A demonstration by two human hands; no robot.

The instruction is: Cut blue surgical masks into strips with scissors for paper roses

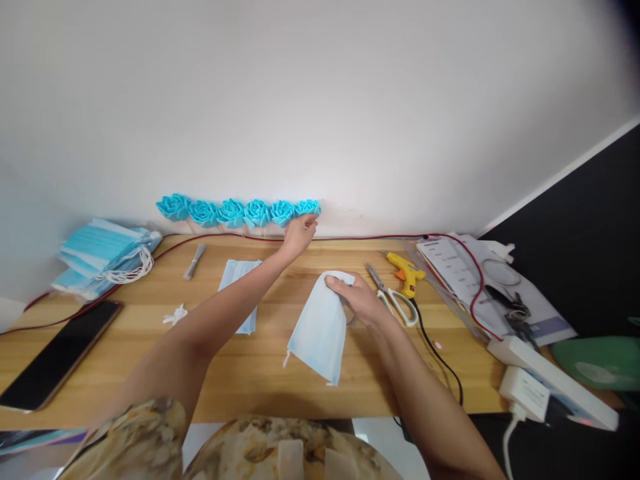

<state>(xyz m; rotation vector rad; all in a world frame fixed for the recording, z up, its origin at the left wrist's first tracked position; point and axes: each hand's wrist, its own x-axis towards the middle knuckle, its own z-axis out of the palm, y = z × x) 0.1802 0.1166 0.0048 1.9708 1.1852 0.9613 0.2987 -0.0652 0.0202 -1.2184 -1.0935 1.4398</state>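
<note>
Pale blue mask (320, 330) hung from the right hand (364, 301), whose thumb and fingers were clamped on its upper end; its long axis ran from that grip toward the body, slanting a little left. The left hand (299, 237) was well apart, beyond the right and to its left, its fingertips at the end flower (307, 207) in a row of blue flowers (233, 213) along the wall (320, 100). Whether they pinched it or only touched it, I could not tell. The right hand was thus nearer the mask, the left nearer the flowers. Below both spread a wooden table (280, 387). A second mask (247, 325) lay partly hidden under the left forearm. Just right of the right hand were scissors (387, 293) and a yellow glue gun (409, 273); well left of the left hand, a mask stack (103, 247).
</note>
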